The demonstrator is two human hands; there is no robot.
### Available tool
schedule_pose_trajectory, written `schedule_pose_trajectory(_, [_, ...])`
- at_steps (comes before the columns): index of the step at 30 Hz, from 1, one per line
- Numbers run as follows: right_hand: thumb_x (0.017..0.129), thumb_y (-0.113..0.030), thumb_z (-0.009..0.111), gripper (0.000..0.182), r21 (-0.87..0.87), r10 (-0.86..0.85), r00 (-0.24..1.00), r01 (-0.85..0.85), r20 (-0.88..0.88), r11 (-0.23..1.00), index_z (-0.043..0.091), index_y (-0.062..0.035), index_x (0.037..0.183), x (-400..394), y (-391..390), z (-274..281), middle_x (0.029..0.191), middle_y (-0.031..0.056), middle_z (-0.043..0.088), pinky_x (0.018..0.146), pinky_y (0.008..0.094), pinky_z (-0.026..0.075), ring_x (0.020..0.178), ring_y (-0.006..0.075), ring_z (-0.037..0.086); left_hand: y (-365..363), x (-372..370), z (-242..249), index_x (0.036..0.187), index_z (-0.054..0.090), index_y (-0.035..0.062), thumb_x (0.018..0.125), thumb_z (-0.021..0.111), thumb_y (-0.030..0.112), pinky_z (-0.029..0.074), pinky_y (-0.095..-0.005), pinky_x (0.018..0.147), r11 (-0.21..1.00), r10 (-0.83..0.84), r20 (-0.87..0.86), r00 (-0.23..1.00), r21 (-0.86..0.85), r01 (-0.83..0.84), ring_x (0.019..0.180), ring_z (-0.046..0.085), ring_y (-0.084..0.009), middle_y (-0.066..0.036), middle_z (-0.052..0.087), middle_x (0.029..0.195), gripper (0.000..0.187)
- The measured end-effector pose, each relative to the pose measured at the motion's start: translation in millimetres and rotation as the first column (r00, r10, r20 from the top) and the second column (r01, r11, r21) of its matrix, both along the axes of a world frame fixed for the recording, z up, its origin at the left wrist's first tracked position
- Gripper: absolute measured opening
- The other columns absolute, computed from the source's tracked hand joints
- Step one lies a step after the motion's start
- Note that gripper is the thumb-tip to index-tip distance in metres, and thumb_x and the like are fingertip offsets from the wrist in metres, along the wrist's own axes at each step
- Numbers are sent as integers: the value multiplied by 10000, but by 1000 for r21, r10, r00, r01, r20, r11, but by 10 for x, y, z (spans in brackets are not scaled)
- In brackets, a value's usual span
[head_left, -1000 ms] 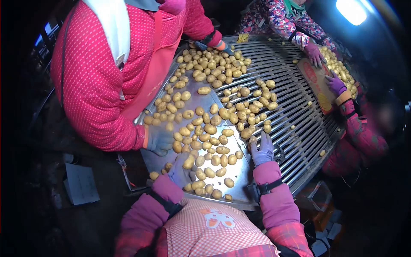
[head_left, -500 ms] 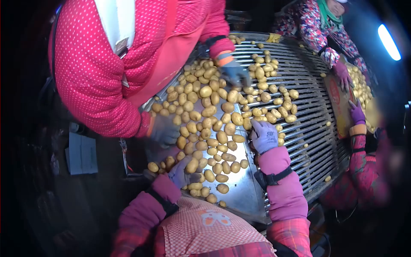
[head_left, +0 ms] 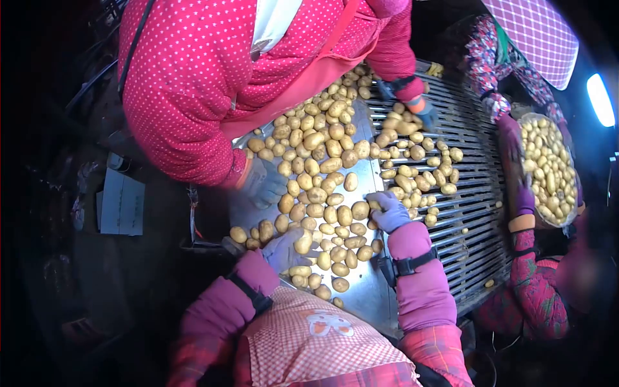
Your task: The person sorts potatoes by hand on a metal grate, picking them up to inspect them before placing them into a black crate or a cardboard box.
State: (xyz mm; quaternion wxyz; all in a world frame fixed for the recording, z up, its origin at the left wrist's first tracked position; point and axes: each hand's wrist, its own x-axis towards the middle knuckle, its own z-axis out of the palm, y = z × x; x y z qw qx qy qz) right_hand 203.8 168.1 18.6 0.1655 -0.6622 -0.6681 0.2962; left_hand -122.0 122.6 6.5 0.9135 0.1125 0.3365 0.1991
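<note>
Many yellow potatoes (head_left: 345, 215) lie across a shiny metal plate (head_left: 380, 284) in front of me. My left hand (head_left: 282, 251), in a purple glove, is closed around a potato (head_left: 303, 242) at the plate's near left. Its fingertips are partly hidden among other potatoes. My right hand (head_left: 391, 213), also gloved, is at the border between plate and rollers. Its fingers curl over a potato (head_left: 373, 206), mostly covered by the glove.
Metal rollers (head_left: 477, 174) carry more potatoes on the right. Opposite me, a co-worker's grey-gloved hands (head_left: 263, 184) reach over the plate and rollers. Two other people's hands hold a container full of potatoes (head_left: 548, 171) at the far right. A cardboard box (head_left: 122, 205) stands at left.
The view has shifted. My left hand has moved slightly right with a potato. The opposite co-worker's one hand has moved farther over the rollers. The potato container at right now shows its open top.
</note>
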Motion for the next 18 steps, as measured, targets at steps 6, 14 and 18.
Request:
schedule_pose_trajectory(6, [792, -34, 537, 655, -349, -374, 129, 182, -918, 919, 335, 93, 1402, -106, -497, 323, 1324, 219, 498, 1023, 407, 494, 1172, 306, 570, 39, 4, -262, 1441, 359, 80, 1013, 419, 365, 475, -495, 955, 981, -118, 143, 983, 169, 93, 1200, 510, -344, -138, 417, 1435, 518])
schedule_pose_trajectory(14, [915, -153, 510, 580, -463, -450, -115, 127, -885, 877, 337, 19, 1442, -587, -985, 460, 1337, 211, 509, 1019, 427, 487, 1176, 345, 576, 67, -76, -141, 1411, 363, 44, 1022, 406, 229, 437, -498, 1043, 997, 81, 217, 973, -11, -80, 1337, 420, -336, -178, 398, 1424, 433])
schedule_pose_trajectory(18, [952, -219, 489, 537, -513, -510, -65, 161, -858, 843, 383, 52, 1404, -637, -1205, 330, 1267, 212, 565, 963, 418, 515, 1152, 333, 593, 49, -96, 84, 1384, 375, 15, 1029, 379, 196, 455, -468, 1037, 991, 78, 281, 956, 83, -106, 1344, 413, -332, -194, 417, 1395, 398])
